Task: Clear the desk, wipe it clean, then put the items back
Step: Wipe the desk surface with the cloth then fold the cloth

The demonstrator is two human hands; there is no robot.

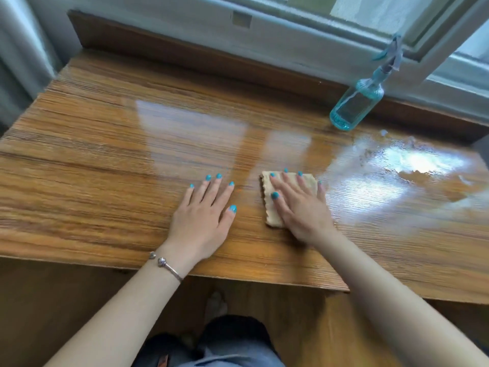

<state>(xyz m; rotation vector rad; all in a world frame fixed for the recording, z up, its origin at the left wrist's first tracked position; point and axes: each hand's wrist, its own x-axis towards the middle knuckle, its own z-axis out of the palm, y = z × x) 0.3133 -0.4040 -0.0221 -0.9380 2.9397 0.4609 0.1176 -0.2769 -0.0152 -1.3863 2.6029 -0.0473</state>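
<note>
1. The fingers [287, 182] of the right hand [299, 207] lie straight and slightly spread, pressed flat on a folded tan cloth [272, 207]; they are not curled round it.
2. The cloth sits under the palm and fingers of that hand. Its far edge shows just past the fingertips, and its scalloped left edge sticks out beside the thumb, whose tip rests on the fabric.
3. The near left corner of the cloth shows below the thumb, while the right part of it is hidden beneath the hand.
4. The left hand [203, 221] rests flat on the bare wooden desk [92, 168], fingers straight and fanned apart, holding nothing. It lies just beside the cloth, to its left, without touching it.
5. A silver bracelet [165, 264] circles the left wrist.
6. The cloth lies near the middle of the desk, closer to the front edge than to the back.
7. To the right of the cloth the desk surface shows a wet, glossy patch [412, 160] with streaks that catch the light from the window.
8. A blue-green spray bottle [354, 105] stands at the back right of the desk, well apart from both hands, close to the window frame [344, 30].
9. The person's legs show below the front edge of the desk.
</note>
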